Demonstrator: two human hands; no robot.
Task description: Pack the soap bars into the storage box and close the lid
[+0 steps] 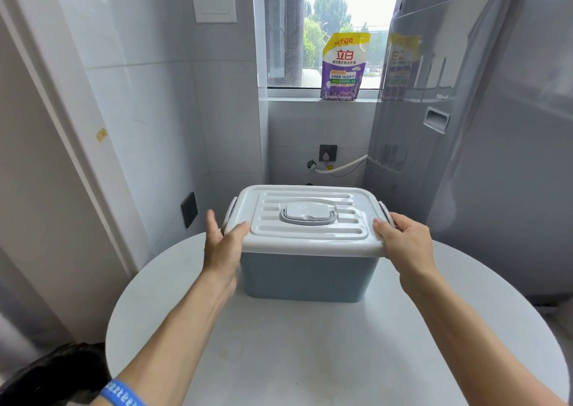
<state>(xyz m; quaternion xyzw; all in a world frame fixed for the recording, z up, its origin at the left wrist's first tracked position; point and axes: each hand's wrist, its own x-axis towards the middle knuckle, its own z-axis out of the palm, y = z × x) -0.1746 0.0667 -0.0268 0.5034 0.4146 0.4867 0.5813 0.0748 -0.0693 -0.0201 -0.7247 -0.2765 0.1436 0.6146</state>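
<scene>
A blue storage box (305, 277) stands on a round white table (310, 359). Its white lid (310, 219) lies flat on top, with a grey carry handle folded down in the middle. My left hand (224, 247) holds the lid's left front corner, thumb on top and fingers beside the left latch. At the right front corner my right hand (403, 244) grips the lid, thumb on top, fingers by the right latch. No soap bars are visible; the box's inside is hidden.
A grey washing machine (480, 142) stands close on the right. A purple and yellow detergent pouch (342, 66) sits on the window sill behind. White tiled walls close in at the left and back. A dark object (52, 377) lies on the floor at lower left.
</scene>
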